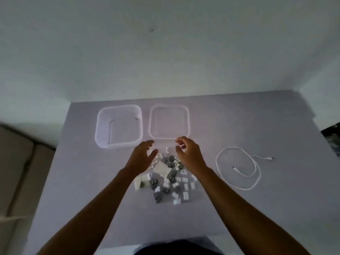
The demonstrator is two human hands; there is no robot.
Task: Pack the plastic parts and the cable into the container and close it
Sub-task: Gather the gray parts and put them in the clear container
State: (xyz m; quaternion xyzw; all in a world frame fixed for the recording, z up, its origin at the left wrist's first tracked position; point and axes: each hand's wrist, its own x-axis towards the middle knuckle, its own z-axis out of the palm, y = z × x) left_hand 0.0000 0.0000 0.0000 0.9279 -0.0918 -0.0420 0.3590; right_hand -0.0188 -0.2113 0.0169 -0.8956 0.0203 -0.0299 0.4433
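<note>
The container is sitting empty and uncovered at about the 11 o'clock position on the table, with its lid lying flat just beside it toward 12 o'clock. The left hand is hovering with fingers spread and holding nothing, above the far-left fringe of the plastic parts, which are lying scattered in a loose white and grey heap at the centre of the table. The right hand is hovering over the far-right fringe of the same heap, fingers curled and apart, also holding nothing. The cable is lying in a loose coil at 3 o'clock, well apart from the heap, both plugs free. Judgement: the gathering step is beginning and nothing is packed yet. The hands should be cupping inward from both sides, sweeping strays at 6 o'clock into one mound before lifting. Small pieces are likely to be slipping between the fingers, so modest scoops carried low toward the container appear safer than one large lift.
</note>
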